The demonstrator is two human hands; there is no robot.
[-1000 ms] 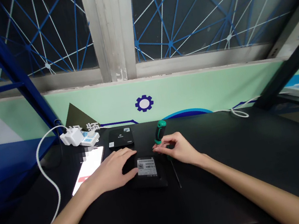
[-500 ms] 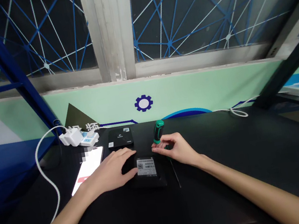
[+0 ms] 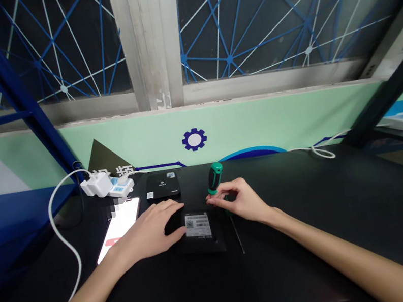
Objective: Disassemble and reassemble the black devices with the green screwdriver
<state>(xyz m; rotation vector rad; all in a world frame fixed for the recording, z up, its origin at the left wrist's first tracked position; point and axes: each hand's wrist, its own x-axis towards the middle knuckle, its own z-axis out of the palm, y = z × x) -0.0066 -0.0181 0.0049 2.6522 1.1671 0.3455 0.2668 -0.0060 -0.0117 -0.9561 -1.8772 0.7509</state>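
Observation:
A black set-top box lies on the dark table with a white printed label facing up. My left hand rests at its left side, fingers stretched and thumb apart, the thumb touching the box beside the label. In my right hand, thumb and fingers are closed on a screwdriver with a green and black handle, standing nearly upright at the box's far right corner. Its tip is hidden behind the fingers. Under that hand lies a second screwdriver, its thin shaft pointing toward me.
Behind the left hand sits another black box. A phone with a bright screen lies left of it. White plugs and a power strip stand at the back left, with a white cable curving forward. Another white cable lies at the back right.
The upright screwdriver leans very slightly more to the right, with my right hand on it. My left hand and the box have stayed in place.

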